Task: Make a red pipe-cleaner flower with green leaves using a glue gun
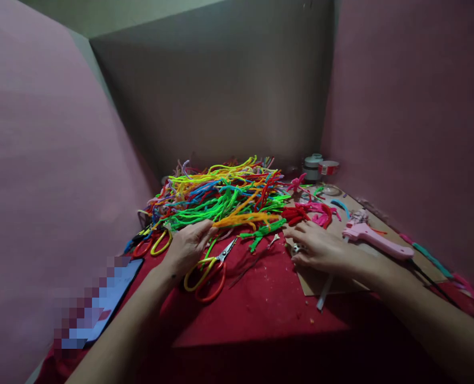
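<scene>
My left hand (191,242) is closed, its thumb and fingers pinching a bundle of orange pipe cleaners (247,219) that points to the right. Just below lies a pair of scissors (210,274) with yellow and red handles, blades slightly apart. My right hand (314,248) hovers over or rests on the left edge of a cardboard sheet (328,285). Its fingers are loosely bent and apart, with a patterned ring-like thing at one finger; I see nothing gripped there. Between the hands lie twisted green pipe cleaners (262,233). Red pipe cleaners (296,214) sit beyond my right fingers.
A large heap of coloured pipe cleaners (221,186) fills the back. A pink glue gun (376,241) lies on the cardboard, its cord trailing right. More scissors (161,244) lie left, near a phone or tablet (114,306). A jar (312,166) and tape roll (328,168) stand behind.
</scene>
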Demonstrator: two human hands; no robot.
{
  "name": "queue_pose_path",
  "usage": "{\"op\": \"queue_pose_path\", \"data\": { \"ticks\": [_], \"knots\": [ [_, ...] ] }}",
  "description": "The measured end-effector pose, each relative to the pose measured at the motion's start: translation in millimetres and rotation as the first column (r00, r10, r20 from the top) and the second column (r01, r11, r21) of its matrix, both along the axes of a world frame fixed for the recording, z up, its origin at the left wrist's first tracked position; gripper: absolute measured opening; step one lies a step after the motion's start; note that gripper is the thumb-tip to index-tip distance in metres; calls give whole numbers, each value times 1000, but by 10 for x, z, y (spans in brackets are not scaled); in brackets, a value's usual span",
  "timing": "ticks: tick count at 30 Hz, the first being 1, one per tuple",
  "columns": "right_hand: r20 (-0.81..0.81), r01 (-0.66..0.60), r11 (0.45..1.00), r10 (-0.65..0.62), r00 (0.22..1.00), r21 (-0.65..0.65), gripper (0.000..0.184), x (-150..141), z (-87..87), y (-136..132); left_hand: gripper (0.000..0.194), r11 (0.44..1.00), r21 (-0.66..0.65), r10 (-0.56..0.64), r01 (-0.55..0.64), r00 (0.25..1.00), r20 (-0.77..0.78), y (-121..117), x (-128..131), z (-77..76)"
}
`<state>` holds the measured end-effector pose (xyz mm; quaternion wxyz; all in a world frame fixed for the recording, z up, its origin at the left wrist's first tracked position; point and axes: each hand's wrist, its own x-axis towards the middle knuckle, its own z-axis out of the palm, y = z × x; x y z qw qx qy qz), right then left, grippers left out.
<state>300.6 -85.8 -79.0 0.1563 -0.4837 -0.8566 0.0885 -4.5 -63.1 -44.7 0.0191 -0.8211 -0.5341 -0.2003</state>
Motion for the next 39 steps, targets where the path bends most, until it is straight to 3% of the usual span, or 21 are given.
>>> {"op": "queue_pose_path", "data": {
  "ticks": [3,6,11,14,16,17,19,21,23,25,28,31,33,36,39],
  "knots": [
    [48,-8,1000,8,999,7,32,27,-38,52,33,998,31,-44,47,994,-102,104,38,-69],
    [67,-15,1000,15,998,4,26,-13,43,81,27,995,-20,-99,97,966,-237,215,21,-178],
    [-89,-192,978,185,979,-86,21,-446,226,5,24,995,-28,-96,92,959,-265,266,-20,-322],
    [-63,-261,918,292,954,300,37,-875,212,59,24,989,45,-127,140,965,-230,210,4,-322],
    [66,-242,841,241,968,483,36,-1115,173,185,24,968,139,-178,209,962,-206,166,12,-314],
    [126,-249,820,215,968,516,34,-1196,160,261,24,952,193,-197,238,958,-206,145,5,-313],
    [212,-227,863,143,967,452,26,-1260,165,405,25,911,329,-184,248,960,-213,114,-36,-316],
    [237,-167,905,76,968,391,22,-1208,203,503,26,871,425,-146,247,956,-256,98,-103,-320],
    [254,-156,915,61,965,372,21,-1091,239,557,25,863,435,-111,256,937,-332,99,-166,-318],
    [282,-163,919,60,957,358,22,-976,239,594,23,903,357,-74,240,905,-419,118,-197,-312],
    [321,-152,935,45,946,319,20,-894,169,656,23,980,141,-50,141,858,-511,165,-167,-311],
    [343,-138,947,31,939,290,15,-856,131,664,23,999,-35,-47,33,850,-525,204,-117,-324],
    [328,-99,945,-9,945,311,16,-738,177,581,24,994,-68,33,-80,853,-521,216,-113,-328],
    [221,48,934,-133,966,353,34,-289,278,308,32,974,-87,149,-211,874,-462,225,-151,-319],
    [203,291,900,-367,908,325,40,366,240,-24,32,985,-115,88,-132,941,-327,254,-199,-302]
  ]
}}
